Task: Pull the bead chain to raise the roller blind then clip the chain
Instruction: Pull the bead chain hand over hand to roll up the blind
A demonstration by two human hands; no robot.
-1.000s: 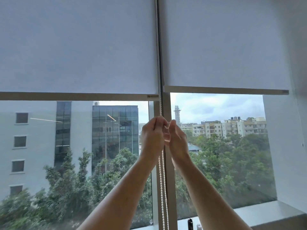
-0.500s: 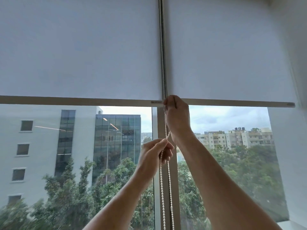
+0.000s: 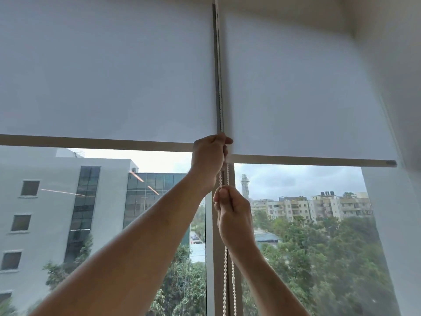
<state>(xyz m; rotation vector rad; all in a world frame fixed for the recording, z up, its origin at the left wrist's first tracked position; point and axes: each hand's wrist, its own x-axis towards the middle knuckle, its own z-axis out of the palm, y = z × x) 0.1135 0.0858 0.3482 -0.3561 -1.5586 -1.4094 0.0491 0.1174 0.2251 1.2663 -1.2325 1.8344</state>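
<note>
Hands (image 3: 208,160) on bead chain (image 3: 225,270), half-raised blinds (image 3: 303,87)

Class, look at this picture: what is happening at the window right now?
A person stands at a window working the white bead chain that hangs between two white fabric roller blinds. The left hand holds the chain high up, level with the blinds' bottom bars, and the right hand holds it just below. Both blinds are only partly raised: the left blind and the right blind cover the upper part of the glass. No chain clip is visible, and the chain hangs loose below the hands.
</note>
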